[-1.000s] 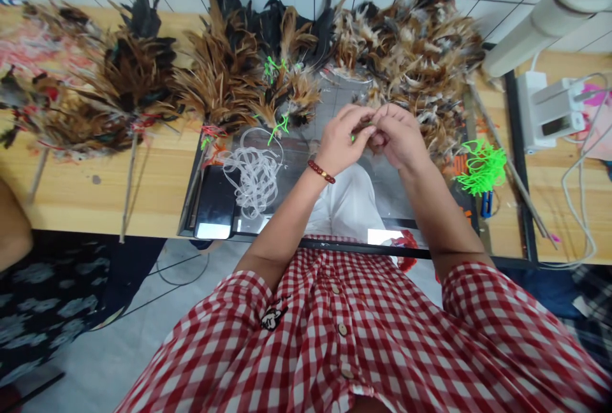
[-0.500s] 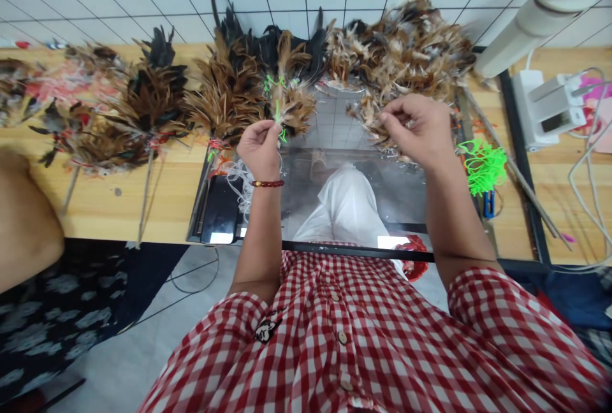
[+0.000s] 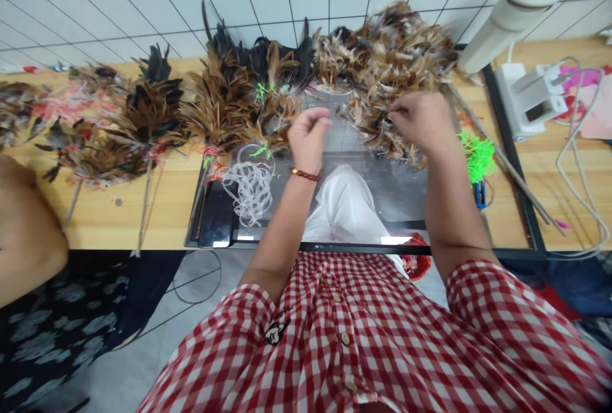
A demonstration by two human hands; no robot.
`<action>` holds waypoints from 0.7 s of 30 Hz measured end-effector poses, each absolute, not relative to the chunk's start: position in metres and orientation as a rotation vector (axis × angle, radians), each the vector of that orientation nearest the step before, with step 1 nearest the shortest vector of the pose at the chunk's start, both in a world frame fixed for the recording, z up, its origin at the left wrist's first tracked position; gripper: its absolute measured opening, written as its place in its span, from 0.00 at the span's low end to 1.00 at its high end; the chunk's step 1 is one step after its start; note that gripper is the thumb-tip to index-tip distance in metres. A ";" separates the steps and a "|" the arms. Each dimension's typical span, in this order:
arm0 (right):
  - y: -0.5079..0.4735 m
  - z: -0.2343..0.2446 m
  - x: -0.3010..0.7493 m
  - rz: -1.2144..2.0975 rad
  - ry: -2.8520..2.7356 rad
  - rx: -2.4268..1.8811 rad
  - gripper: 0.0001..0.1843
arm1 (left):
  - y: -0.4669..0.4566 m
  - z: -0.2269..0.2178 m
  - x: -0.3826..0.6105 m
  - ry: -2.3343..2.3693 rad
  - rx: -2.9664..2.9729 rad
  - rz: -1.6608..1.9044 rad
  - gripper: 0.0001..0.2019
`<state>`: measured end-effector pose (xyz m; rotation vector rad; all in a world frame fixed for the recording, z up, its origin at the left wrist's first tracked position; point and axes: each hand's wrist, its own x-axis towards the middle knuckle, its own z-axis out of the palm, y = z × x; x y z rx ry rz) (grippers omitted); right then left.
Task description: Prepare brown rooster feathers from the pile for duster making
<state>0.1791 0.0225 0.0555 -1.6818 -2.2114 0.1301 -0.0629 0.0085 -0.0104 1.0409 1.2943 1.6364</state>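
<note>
Left hand point(image 3: 308, 136) has come back toward centre, off the small tied tuft point(image 3: 280, 110) it held up by its green tie half a second ago. That tuft now lies among the finished bundles, at the back edge of the glass panel point(image 3: 401, 190). The left fingers are loosely curled with nothing visible between them: the grip reads as released.

Right hand point(image 3: 421, 121) has dropped from above the loose feather pile point(image 3: 396, 62) onto its near edge. Its fingertips are pinched into the feathers at the left side of the hand, so the grip looks closed on a few of them, though how many is too blurred to tell.

A second ago both hands were together at centre, working a green tie. Judging from that, one tuft is tied and set down, and the right hand is gathering feathers for another.

Around them:
- white cord tangle point(image 3: 249, 187) and a dark phone point(image 3: 216, 222) sit on the panel, left of the left forearm
- green ties point(image 3: 473, 157) lie in a heap just right of the right wrist, on the counter point(image 3: 157, 202)
- feather dusters on sticks point(image 3: 138, 120) lie further left

A second person's arm point(image 3: 26, 241) shows at the left edge, well apart from the work.
</note>
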 end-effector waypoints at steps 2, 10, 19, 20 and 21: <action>0.024 0.043 0.163 0.165 -2.325 -1.727 0.16 | 0.011 -0.012 -0.027 1.179 0.917 1.461 0.08; 0.021 0.007 0.124 -0.022 -2.470 -1.873 0.23 | 0.012 -0.032 -0.015 1.311 0.878 1.411 0.11; 0.032 0.017 0.148 0.025 -2.220 -1.708 0.15 | -0.018 0.004 -0.074 1.795 1.692 0.559 0.14; 0.032 0.018 0.149 0.031 -2.198 -1.687 0.14 | -0.023 0.009 -0.084 1.834 1.737 0.421 0.14; 0.033 0.017 0.151 0.041 -2.180 -1.667 0.13 | -0.026 0.013 -0.091 1.858 1.770 0.346 0.15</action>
